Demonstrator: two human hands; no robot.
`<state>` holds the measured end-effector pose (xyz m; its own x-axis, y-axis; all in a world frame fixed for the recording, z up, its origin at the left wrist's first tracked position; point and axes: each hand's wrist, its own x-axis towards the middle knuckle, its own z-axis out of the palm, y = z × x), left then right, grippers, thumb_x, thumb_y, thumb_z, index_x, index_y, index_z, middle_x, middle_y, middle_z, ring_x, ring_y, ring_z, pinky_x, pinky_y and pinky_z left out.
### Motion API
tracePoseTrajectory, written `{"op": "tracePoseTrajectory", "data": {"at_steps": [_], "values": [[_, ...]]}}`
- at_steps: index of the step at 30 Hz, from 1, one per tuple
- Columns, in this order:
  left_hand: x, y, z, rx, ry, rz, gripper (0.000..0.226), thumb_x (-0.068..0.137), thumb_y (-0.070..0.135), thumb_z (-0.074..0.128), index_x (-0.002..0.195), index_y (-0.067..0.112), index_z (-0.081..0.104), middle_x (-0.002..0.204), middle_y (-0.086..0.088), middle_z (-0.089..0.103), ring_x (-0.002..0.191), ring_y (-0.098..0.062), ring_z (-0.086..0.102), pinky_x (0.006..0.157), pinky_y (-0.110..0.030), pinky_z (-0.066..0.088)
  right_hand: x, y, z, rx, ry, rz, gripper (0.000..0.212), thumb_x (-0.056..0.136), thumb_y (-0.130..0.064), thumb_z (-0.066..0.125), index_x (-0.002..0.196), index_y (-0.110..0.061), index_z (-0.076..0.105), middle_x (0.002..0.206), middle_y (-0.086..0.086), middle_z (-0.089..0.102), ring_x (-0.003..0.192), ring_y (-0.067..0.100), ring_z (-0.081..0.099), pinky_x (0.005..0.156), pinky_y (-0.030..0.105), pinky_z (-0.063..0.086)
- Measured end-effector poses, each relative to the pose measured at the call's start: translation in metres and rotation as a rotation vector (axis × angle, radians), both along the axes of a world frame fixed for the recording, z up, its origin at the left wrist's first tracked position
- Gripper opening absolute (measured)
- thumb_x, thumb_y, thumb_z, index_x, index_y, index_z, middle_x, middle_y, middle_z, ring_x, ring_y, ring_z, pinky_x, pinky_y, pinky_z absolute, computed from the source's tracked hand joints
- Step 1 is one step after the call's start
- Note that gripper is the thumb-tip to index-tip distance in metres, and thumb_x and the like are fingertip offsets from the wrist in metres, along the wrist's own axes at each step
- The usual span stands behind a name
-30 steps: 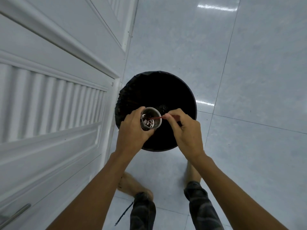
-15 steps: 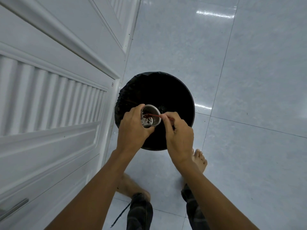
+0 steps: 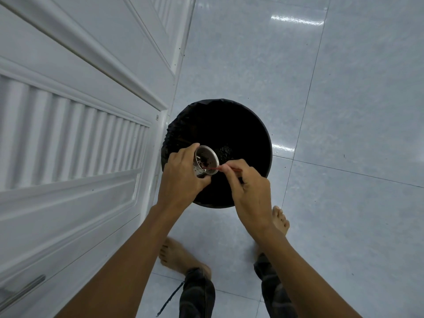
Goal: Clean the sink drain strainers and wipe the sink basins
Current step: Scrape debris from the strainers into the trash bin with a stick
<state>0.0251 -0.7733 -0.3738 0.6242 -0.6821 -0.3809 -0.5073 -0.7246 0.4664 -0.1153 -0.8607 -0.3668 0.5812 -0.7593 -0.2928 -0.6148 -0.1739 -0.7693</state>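
Observation:
My left hand grips a small perforated metal drain strainer, tilted with its mouth toward the right, over a round bin lined with a black bag. Dark bits of debris cling inside the strainer. My right hand pinches a thin reddish stick whose tip pokes into the strainer's mouth. A small clump of wet debris lies in the bin below. No sink is in view.
White panelled cabinet doors with louvred slats stand close on the left, with a metal handle at the bottom left. The bin sits on glossy pale floor tiles. My bare feet are just behind the bin.
The strainer has tipped further onto its side, mouth turned right. My right hand has shifted slightly lower and the stick now enters at the strainer's lower rim. My feet have shifted.

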Motion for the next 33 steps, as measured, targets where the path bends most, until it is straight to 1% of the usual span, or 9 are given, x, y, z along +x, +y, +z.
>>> {"op": "tracePoseTrajectory", "data": {"at_steps": [6, 10, 13, 19, 23, 26, 28, 30, 33], "values": [[-0.002, 0.003, 0.003, -0.005, 0.033, 0.061, 0.077, 0.073, 0.042, 0.088, 0.134, 0.018, 0.049, 0.121, -0.006, 0.059, 0.114, -0.026, 0.057, 0.089, -0.039, 0.054, -0.010, -0.011, -0.005, 0.047, 0.024, -0.030, 0.024, 0.102, -0.033, 0.056, 0.117, -0.020, 0.068, 0.104, -0.004, 0.071, 0.095, 0.012, 0.066, 0.080, 0.037, 0.059], [-0.002, 0.005, 0.004, -0.019, 0.060, 0.040, 0.078, 0.072, 0.039, 0.089, 0.135, 0.016, 0.051, 0.124, -0.006, 0.059, 0.118, -0.025, 0.055, 0.094, -0.043, 0.055, -0.016, -0.008, -0.001, -0.025, 0.015, 0.139, 0.021, 0.101, -0.035, 0.057, 0.115, -0.024, 0.068, 0.103, -0.006, 0.073, 0.092, 0.012, 0.067, 0.078, 0.035, 0.061], [-0.002, 0.008, 0.004, -0.032, 0.054, 0.041, 0.075, 0.072, 0.040, 0.089, 0.134, 0.016, 0.053, 0.123, -0.003, 0.061, 0.118, -0.024, 0.054, 0.095, -0.044, 0.054, -0.011, -0.012, -0.005, -0.072, 0.085, 0.103, 0.024, 0.102, -0.037, 0.054, 0.114, -0.023, 0.068, 0.098, -0.004, 0.073, 0.088, 0.013, 0.065, 0.075, 0.037, 0.059], [0.004, 0.009, 0.004, -0.027, 0.046, 0.043, 0.075, 0.072, 0.044, 0.088, 0.134, 0.018, 0.053, 0.123, 0.001, 0.062, 0.116, -0.020, 0.052, 0.093, -0.039, 0.054, -0.009, -0.008, -0.003, -0.083, 0.009, 0.144, 0.019, 0.102, -0.035, 0.056, 0.112, -0.025, 0.068, 0.097, -0.006, 0.073, 0.087, 0.011, 0.065, 0.072, 0.034, 0.059], [0.004, 0.010, 0.005, -0.028, 0.021, 0.064, 0.073, 0.069, 0.046, 0.087, 0.129, 0.019, 0.055, 0.113, 0.005, 0.062, 0.107, -0.019, 0.054, 0.087, -0.036, 0.054, -0.006, -0.008, -0.008, 0.003, 0.061, -0.005, 0.024, 0.102, -0.032, 0.056, 0.116, -0.018, 0.070, 0.102, -0.003, 0.073, 0.093, 0.013, 0.066, 0.080, 0.037, 0.058], [0.006, 0.008, 0.004, 0.023, -0.023, 0.071, 0.073, 0.070, 0.048, 0.085, 0.130, 0.016, 0.056, 0.112, -0.002, 0.065, 0.104, -0.023, 0.057, 0.089, -0.044, 0.055, -0.008, -0.005, -0.007, 0.064, -0.039, -0.151, 0.024, 0.102, -0.030, 0.057, 0.116, -0.016, 0.069, 0.103, -0.003, 0.072, 0.096, 0.013, 0.067, 0.082, 0.038, 0.060], [0.006, 0.007, 0.003, 0.042, -0.006, 0.041, 0.075, 0.072, 0.047, 0.084, 0.133, 0.015, 0.056, 0.117, -0.005, 0.065, 0.107, -0.025, 0.059, 0.093, -0.046, 0.054, -0.010, 0.002, -0.005, 0.126, -0.080, -0.112, 0.022, 0.101, -0.030, 0.057, 0.115, -0.017, 0.069, 0.103, -0.005, 0.072, 0.097, 0.011, 0.068, 0.082, 0.035, 0.060], [0.002, 0.006, 0.003, 0.034, 0.052, -0.023, 0.076, 0.073, 0.045, 0.084, 0.136, 0.015, 0.054, 0.120, -0.004, 0.063, 0.109, -0.024, 0.059, 0.097, -0.046, 0.053, -0.009, 0.005, -0.007, 0.165, -0.054, -0.069, 0.020, 0.102, -0.028, 0.057, 0.113, -0.017, 0.070, 0.101, -0.005, 0.073, 0.095, 0.009, 0.068, 0.081, 0.033, 0.060], [0.003, 0.008, 0.003, 0.049, 0.093, -0.009, 0.076, 0.074, 0.046, 0.084, 0.137, 0.018, 0.054, 0.119, -0.002, 0.062, 0.109, -0.022, 0.059, 0.097, -0.043, 0.055, -0.006, -0.003, -0.013, 0.152, -0.057, -0.252, 0.018, 0.102, -0.028, 0.057, 0.110, -0.018, 0.069, 0.092, -0.010, 0.070, 0.085, 0.004, 0.067, 0.073, 0.028, 0.058]]}}
